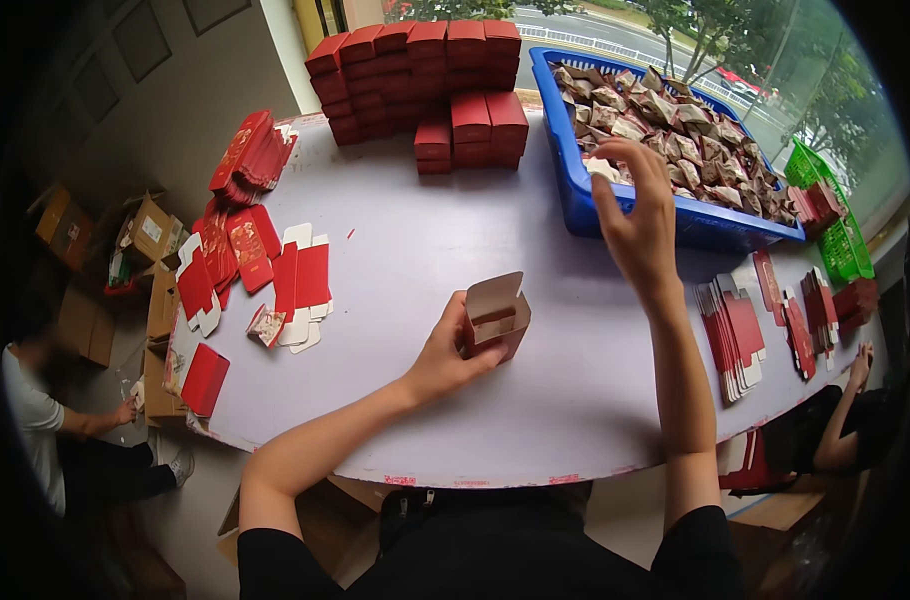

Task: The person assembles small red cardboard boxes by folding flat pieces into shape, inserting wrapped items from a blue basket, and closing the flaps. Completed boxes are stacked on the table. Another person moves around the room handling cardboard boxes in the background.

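Observation:
My left hand (449, 350) is wrapped round a small red box (498, 335) above the middle of the table. Its top flap stands up, showing the pale inside; some of the interior is shaded. My right hand (637, 205) is raised over the near left edge of a blue plastic basket (715, 232), thumb and fingers curved but apart. A pale packet (604, 169) shows between the thumb and fingertips, seemingly lying in the basket behind them. Many small beige and dark red packets (690, 135) fill the basket.
Closed red boxes (415, 75) are stacked at the back. On the left lie flat red cartons (302, 280), a loose packet (265, 326) and a red box (205, 380). More flat cartons (730, 335) and a green basket (843, 235) are on the right. People sit at both sides.

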The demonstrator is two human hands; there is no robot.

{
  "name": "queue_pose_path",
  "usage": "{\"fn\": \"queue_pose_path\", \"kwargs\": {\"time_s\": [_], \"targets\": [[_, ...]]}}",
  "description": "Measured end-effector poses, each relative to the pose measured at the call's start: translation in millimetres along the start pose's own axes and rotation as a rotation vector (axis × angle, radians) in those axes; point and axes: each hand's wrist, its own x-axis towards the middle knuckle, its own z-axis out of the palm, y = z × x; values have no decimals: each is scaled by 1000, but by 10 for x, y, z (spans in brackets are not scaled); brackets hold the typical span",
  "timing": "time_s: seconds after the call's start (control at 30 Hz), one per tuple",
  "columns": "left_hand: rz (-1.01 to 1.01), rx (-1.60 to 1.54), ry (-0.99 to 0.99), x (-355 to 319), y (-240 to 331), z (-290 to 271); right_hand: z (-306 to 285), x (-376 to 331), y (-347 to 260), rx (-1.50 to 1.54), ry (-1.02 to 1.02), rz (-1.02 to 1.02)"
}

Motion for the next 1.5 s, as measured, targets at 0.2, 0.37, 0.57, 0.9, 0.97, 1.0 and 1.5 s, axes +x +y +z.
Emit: {"fn": "queue_pose_path", "kwargs": {"time_s": [0.2,0.37,0.57,0.9,0.97,1.0,1.5], "targets": [[-91,24,-239,60,0,117,-178,228,1266,-230,-422,366],[-154,69,-287,-15,46,113,-57,402,1219,-366,-601,452],[-148,87,-315,16,-3,113,-128,305,1082,126,-265,430],[-131,67,-257,12,-11,100,-366,-410,-145,1166,-355,399],[-111,86,-216,5,-59,117,-387,-616,-314,1093,-377,429],[-48,169,-135,-8,-85,127,-417,-699,-360,1037,-387,436],[480,947,198,20,-49,168,-247,-980,-612,947,-262,560]]}}
